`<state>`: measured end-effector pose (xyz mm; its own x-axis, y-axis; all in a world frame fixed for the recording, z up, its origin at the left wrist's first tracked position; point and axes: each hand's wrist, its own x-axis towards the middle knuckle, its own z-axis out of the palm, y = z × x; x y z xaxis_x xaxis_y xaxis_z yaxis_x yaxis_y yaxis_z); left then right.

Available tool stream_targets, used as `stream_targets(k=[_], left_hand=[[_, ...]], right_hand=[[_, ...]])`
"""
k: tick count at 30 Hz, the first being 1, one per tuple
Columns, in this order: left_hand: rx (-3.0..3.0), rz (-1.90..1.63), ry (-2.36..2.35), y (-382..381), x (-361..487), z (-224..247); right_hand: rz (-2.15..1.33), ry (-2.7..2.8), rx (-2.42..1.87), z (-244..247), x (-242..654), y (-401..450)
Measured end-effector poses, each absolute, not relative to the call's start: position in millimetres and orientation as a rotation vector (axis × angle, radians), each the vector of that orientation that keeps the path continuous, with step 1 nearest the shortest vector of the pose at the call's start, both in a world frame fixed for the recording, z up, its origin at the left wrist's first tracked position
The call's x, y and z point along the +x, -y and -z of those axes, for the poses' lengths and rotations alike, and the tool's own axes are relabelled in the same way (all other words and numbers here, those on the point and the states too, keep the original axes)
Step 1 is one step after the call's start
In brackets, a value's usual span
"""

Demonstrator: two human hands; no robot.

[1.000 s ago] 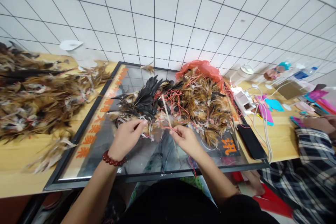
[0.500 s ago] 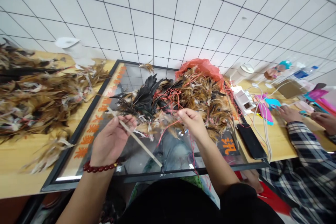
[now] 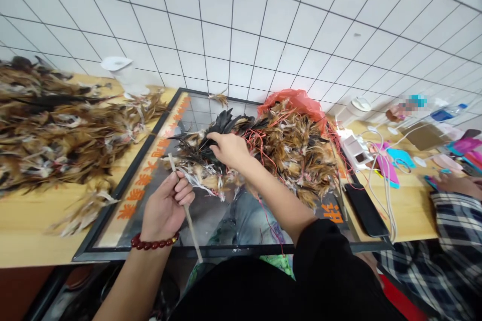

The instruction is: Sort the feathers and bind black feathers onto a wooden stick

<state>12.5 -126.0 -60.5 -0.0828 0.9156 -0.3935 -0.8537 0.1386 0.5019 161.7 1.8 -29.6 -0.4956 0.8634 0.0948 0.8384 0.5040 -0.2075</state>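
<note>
My left hand (image 3: 169,200) is closed round a thin pale stick (image 3: 194,235). The stick slants down toward me, its upper end rising above the fingers. A bracelet of dark red beads (image 3: 154,243) circles the left wrist. Farther forward, my right hand (image 3: 231,150) reaches into a bunch of black feathers (image 3: 224,123), its thumb and forefinger bent around some of them. The fingertips are partly lost among the feathers. Tangled red string (image 3: 258,143) lies just right of that hand, over a heap of brown feathers (image 3: 297,150). Pale feather ends (image 3: 203,179) lie below the hand.
A dark-framed glass panel (image 3: 124,230) lies under the work. Brown feathers (image 3: 71,135) cover the table's left. A red plastic bag (image 3: 295,103) sits behind the heap. On the right are a phone (image 3: 365,210), white cables (image 3: 386,195), a white cup (image 3: 356,110) and a co-worker's plaid sleeve (image 3: 459,220).
My right hand has left the red string and moved forward and left to the black feathers. My left fingers have curled round the stick, which now stands steeper. The co-worker's hands have moved right.
</note>
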Motion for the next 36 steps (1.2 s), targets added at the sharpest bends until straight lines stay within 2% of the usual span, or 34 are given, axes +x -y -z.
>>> stream_targets(k=[6,15,18,21,25,29,33,36], left_hand=[[0.203,-1.488,-0.745,131,15,55],[0.397,-1.569,-0.777,130,10,24],[0.437,-1.623,-0.787,125,2,9],[0.547,-1.639,-0.879,113,0,1],[0.776,-1.34,-0.998,97,16,3],[0.999,-1.003,-1.017,98,39,13],[1.163,-0.902,-0.999,107,51,18],[1.271,-0.911,-1.048,110,57,20]], right_hand=[[-0.009,2.804,-1.481,31,142,-13],[0.503,2.411,-1.421,-18,222,-3],[0.594,2.284,-1.294,-28,250,-2],[0.613,2.394,-1.086,-38,269,9],[0.535,2.68,-0.808,-52,268,30],[0.571,2.858,-0.761,-63,254,44],[0.598,2.938,-0.803,-67,246,45],[0.484,2.943,-0.786,-66,245,46]])
